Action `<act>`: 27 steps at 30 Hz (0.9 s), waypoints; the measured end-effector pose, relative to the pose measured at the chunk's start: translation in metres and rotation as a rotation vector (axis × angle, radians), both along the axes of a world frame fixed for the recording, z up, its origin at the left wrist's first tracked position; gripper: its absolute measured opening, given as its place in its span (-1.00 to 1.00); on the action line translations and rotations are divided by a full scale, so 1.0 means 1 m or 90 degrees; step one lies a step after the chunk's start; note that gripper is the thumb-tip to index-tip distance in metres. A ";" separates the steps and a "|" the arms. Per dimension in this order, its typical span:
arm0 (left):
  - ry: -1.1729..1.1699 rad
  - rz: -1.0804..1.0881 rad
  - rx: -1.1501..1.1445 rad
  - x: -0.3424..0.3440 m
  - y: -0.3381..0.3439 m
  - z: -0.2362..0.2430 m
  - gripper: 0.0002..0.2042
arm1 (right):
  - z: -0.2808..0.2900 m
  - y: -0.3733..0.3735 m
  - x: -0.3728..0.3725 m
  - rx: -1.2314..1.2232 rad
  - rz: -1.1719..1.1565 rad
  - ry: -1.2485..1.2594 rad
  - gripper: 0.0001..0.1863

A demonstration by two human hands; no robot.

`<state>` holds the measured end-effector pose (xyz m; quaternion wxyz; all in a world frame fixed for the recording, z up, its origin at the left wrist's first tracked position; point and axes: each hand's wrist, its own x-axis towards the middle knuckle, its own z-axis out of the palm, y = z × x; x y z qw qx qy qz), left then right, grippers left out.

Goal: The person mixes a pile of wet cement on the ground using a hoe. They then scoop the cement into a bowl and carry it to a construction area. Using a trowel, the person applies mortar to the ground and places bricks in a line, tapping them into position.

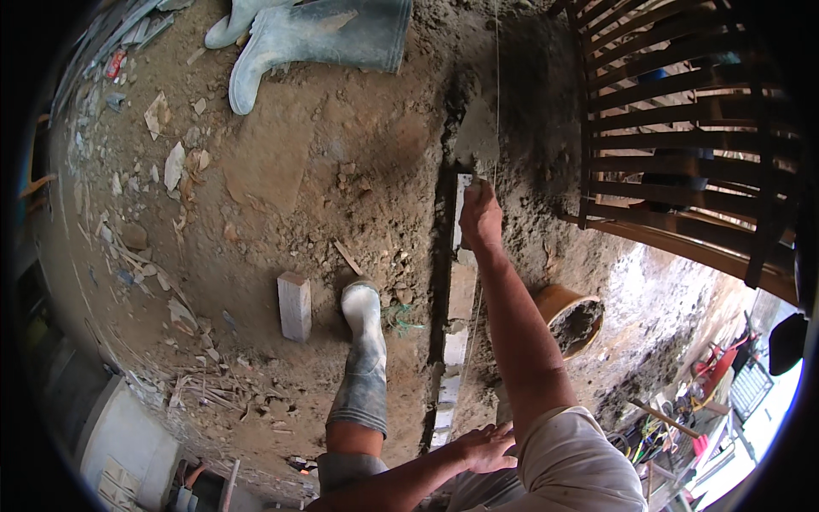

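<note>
My right hand [482,215] reaches forward to the far end of a single row of bricks, its fingers closed around the edge of a pale brick [461,205]. Behind it lie a tan brick [461,290] and several whitish ones [455,348], in line toward me. A thin taut string [497,102] runs along the row's right side. Grey wet mortar [478,132] is spread just beyond the held brick. My left hand [488,448] lies across near my lap, fingers stretched and holding nothing.
A bucket of mortar [570,322] stands right of my right forearm. A slatted wooden frame [682,141] rises at far right. One loose brick [294,305] stands left of my boot [363,367]. Other rubber boots [320,43] show at the top; rubble [175,166] covers the left ground.
</note>
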<state>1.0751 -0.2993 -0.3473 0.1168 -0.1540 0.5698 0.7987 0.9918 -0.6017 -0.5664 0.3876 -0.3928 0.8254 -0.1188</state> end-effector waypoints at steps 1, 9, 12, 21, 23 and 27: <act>0.003 -0.048 0.022 -0.004 -0.003 0.000 -0.40 | -0.019 -0.002 -0.012 -0.043 0.038 0.031 -0.44; 0.025 -0.074 0.026 -0.011 0.020 -0.014 -0.41 | -0.068 -0.044 -0.022 -0.048 -0.101 -0.164 -0.64; 0.015 -0.055 0.020 -0.013 0.015 -0.016 -0.38 | -0.073 -0.011 -0.023 -0.095 -0.009 -0.132 -0.62; -0.200 -0.049 -0.024 0.020 -0.075 0.003 -0.46 | 0.051 0.147 -0.041 -0.104 -0.032 -0.010 -0.52; -0.249 0.066 -0.082 0.037 -0.089 0.000 -0.47 | 0.088 0.200 -0.072 -0.032 -0.100 -0.084 -0.59; -0.458 0.367 -0.166 0.104 -0.158 -0.028 -0.48 | 0.168 0.302 -0.127 0.057 -0.276 -0.102 -0.50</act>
